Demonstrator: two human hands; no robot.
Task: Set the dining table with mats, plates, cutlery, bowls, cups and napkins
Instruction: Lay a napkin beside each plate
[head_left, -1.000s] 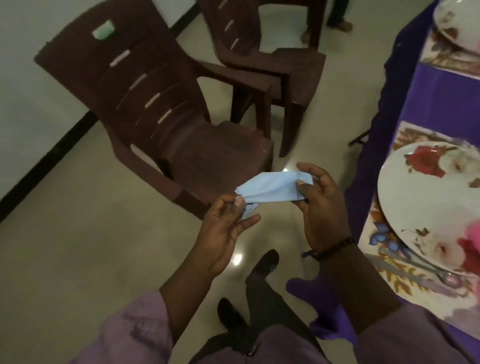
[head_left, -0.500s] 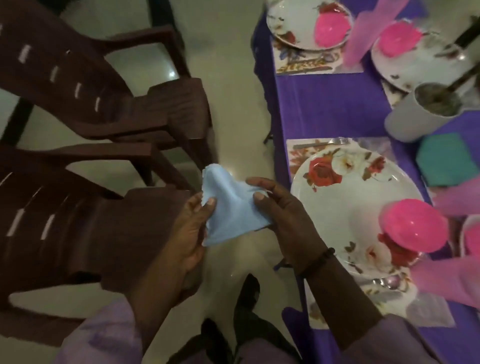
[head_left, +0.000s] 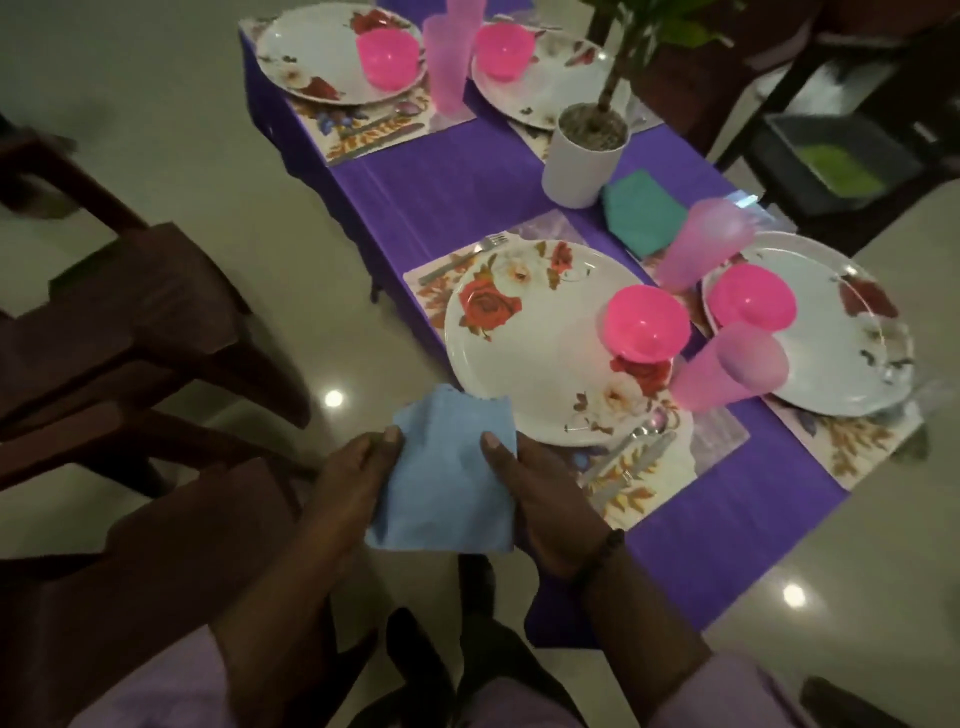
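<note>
Blue napkin (head_left: 447, 473) now beside plate (head_left: 524, 364) edge, pinched by both hands' fingers (head_left: 390, 439).

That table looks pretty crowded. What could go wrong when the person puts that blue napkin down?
Both hands, left hand and right hand, pinch the light blue paper napkin beside the nearest white floral plate. That plate overhangs the table edge, so a bump might tip it. The translucent pink plastic cup next to the bright pink bowl could be knocked over. Released off the purple tablecloth, the napkin could fall.
</note>
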